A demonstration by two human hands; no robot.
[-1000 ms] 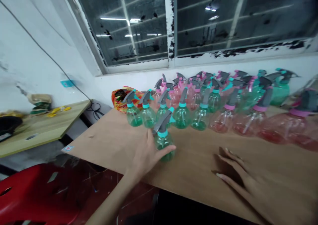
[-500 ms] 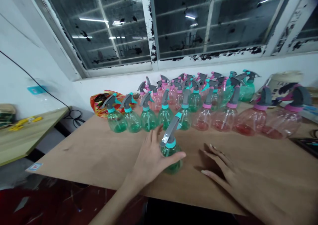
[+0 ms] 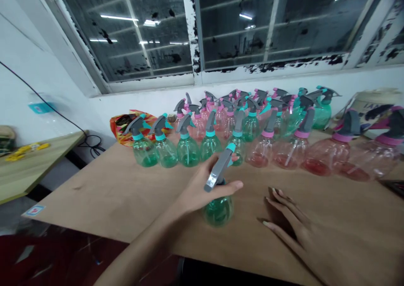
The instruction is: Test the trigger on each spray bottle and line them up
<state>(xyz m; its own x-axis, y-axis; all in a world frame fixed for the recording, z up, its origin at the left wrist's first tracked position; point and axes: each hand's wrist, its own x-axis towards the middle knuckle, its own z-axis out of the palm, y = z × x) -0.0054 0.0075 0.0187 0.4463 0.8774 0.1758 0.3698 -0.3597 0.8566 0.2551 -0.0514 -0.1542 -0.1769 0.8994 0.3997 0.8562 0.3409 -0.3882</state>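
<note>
The left hand (image 3: 202, 189) reaches in from the near left, and its grip is closed around the neck of a green spray bottle (image 3: 218, 210). The thumb lies across the front, just under the grey trigger head (image 3: 217, 172), and the fingers curl behind. Holding at the narrow neck looks like the surest way to hold a bottle with a round, smooth body. The bottle is at the near middle of the table (image 3: 104, 193), apart from the others. Whether its base rests on the board or is just clear of it cannot be told.

The right hand (image 3: 293, 218) lies just right of the bottle and does not touch it. It is palm down on the table with the fingers spread and holds nothing, probably as a brace.

Farther back stands a row of green bottles (image 3: 176, 149) with teal collars. To their right, and behind them toward the wall, are the pink bottles (image 3: 284, 155). They are packed closely and grouped by colour, which looks like deliberate sorting. 1 larger green bottle (image 3: 322, 113) stands at the far right.

A crumpled snack bag (image 3: 126, 124) lies at the far left corner. A black cable (image 3: 91, 145) runs down the wall beside it, toward a lower side table (image 3: 28, 168). A dark window (image 3: 252, 25) with peeling paint fills the far wall.
</note>
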